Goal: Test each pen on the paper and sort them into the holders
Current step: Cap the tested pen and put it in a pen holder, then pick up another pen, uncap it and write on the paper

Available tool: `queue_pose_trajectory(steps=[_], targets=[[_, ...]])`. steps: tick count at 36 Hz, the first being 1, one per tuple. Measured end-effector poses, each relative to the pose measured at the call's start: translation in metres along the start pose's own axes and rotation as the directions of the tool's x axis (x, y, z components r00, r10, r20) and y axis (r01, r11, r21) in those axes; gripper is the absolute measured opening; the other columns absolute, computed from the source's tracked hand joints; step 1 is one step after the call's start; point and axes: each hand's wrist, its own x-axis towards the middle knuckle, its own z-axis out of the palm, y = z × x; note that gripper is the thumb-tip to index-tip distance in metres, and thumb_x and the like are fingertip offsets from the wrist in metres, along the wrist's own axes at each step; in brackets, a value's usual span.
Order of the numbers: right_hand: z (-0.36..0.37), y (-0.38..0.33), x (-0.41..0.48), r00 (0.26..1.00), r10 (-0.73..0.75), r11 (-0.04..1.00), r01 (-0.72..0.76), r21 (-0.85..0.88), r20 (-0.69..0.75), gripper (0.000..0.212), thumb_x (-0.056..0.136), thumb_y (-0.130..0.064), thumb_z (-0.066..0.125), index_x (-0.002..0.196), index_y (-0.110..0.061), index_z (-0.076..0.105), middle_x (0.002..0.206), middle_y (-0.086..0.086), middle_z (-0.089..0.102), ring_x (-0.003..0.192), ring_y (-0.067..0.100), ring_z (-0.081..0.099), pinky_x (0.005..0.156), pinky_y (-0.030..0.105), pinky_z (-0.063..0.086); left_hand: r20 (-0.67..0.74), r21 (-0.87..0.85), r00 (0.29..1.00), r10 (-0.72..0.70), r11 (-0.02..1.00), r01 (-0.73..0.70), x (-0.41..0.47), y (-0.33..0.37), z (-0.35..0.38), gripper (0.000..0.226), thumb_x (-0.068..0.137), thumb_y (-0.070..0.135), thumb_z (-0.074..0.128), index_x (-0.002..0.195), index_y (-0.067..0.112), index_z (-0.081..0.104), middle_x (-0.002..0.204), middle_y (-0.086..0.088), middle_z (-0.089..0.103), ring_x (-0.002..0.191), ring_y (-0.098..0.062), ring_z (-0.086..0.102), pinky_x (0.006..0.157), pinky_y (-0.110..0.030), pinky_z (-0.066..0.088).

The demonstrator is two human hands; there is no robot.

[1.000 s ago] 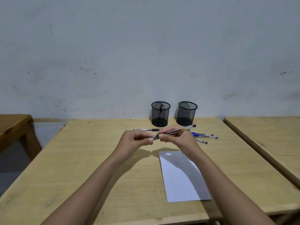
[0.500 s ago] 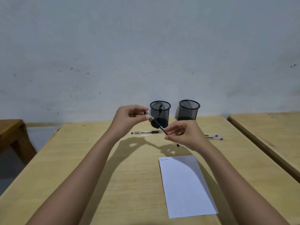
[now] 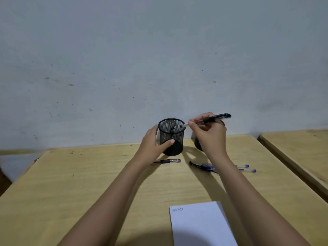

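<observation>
My right hand (image 3: 208, 134) pinches a black pen (image 3: 211, 119), held nearly level with its pale end over the rim of the left black mesh holder (image 3: 175, 146). One pen stands inside that holder. My left hand (image 3: 153, 145) cups the holder's left side, thumb across its front. The right mesh holder (image 3: 197, 144) is mostly hidden behind my right hand. On the table lie a black pen (image 3: 168, 161) in front of the left holder and several blue and black pens (image 3: 209, 167) partly under my right forearm. A white sheet of paper (image 3: 202, 226) with small scribbles lies at the near edge.
The wooden table (image 3: 88, 183) stands against a grey wall. A second wooden table (image 3: 300, 153) stands close on the right, across a narrow gap.
Both hands have moved forward to the holders. My left hand let go of the pen and took the left holder; my right hand turned the pen and brought it over that holder's rim.
</observation>
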Motion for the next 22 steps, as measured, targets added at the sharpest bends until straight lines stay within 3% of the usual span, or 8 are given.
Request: queue_pose_trajectory(steps=[2,5,7,13,17,22], targets=[[0.008,0.012,0.010,0.999,-0.003,0.995,0.007,-0.102,0.034,0.020,0.077,-0.008,0.072,0.071,-0.021,0.057,0.078,0.007,0.069,0.072,0.013,0.067,0.072,0.017,0.053,-0.010,-0.043,1.000,0.005,0.999,-0.005,0.008,-0.005,0.006,0.049,0.078,0.036,0.072,0.120,0.028,0.049,0.126,0.007,0.055,0.121,-0.012,0.047,0.100,-0.032,0.041],[0.018,0.025,0.022,0.995,0.016,0.971,0.008,-0.237,0.101,0.013,0.076,-0.013,0.073,0.074,-0.015,0.061,0.071,0.000,0.066,0.061,-0.007,0.060,0.062,0.006,0.046,-0.018,-0.109,1.000,0.019,0.994,-0.021,0.016,-0.008,0.012,0.046,0.079,0.031,0.073,0.117,0.031,0.048,0.116,0.014,0.059,0.110,0.000,0.054,0.085,-0.008,0.042],[0.022,0.030,0.026,0.989,0.032,0.954,0.014,-0.301,0.147,0.013,0.075,-0.014,0.074,0.074,-0.013,0.062,0.066,-0.006,0.062,0.056,-0.011,0.057,0.058,0.001,0.041,-0.016,-0.149,1.000,0.026,0.989,-0.028,0.018,-0.009,0.014,0.046,0.080,0.027,0.072,0.117,0.033,0.045,0.114,0.016,0.059,0.107,0.007,0.054,0.080,-0.001,0.041],[0.026,0.033,0.037,0.970,0.111,0.918,-0.016,-0.397,0.218,0.012,0.074,-0.022,0.076,0.076,-0.013,0.068,0.077,0.002,0.068,0.067,0.002,0.058,0.057,-0.002,0.039,-0.020,-0.231,0.999,0.029,0.972,-0.033,0.019,-0.017,0.017,0.054,0.080,0.022,0.072,0.126,0.027,0.042,0.118,0.014,0.057,0.109,0.006,0.055,0.081,-0.002,0.043],[0.025,0.033,0.037,0.967,0.124,0.909,-0.020,-0.417,0.224,0.019,0.071,-0.025,0.078,0.081,-0.010,0.071,0.069,0.002,0.062,0.066,0.009,0.055,0.052,0.003,0.037,-0.017,-0.234,0.999,0.032,0.972,-0.035,0.021,-0.017,0.017,0.054,0.080,0.022,0.072,0.125,0.026,0.043,0.117,0.011,0.058,0.108,0.004,0.056,0.081,-0.003,0.043],[0.017,0.029,0.022,0.967,0.154,0.948,-0.086,-0.305,0.205,0.030,0.070,-0.017,0.079,0.099,-0.014,0.069,0.090,0.000,0.067,0.084,0.009,0.060,0.072,0.014,0.047,0.000,-0.192,0.999,0.037,0.981,-0.036,0.016,-0.010,0.012,0.053,0.082,0.021,0.071,0.128,0.020,0.044,0.118,0.010,0.056,0.106,0.005,0.055,0.082,-0.001,0.041]])
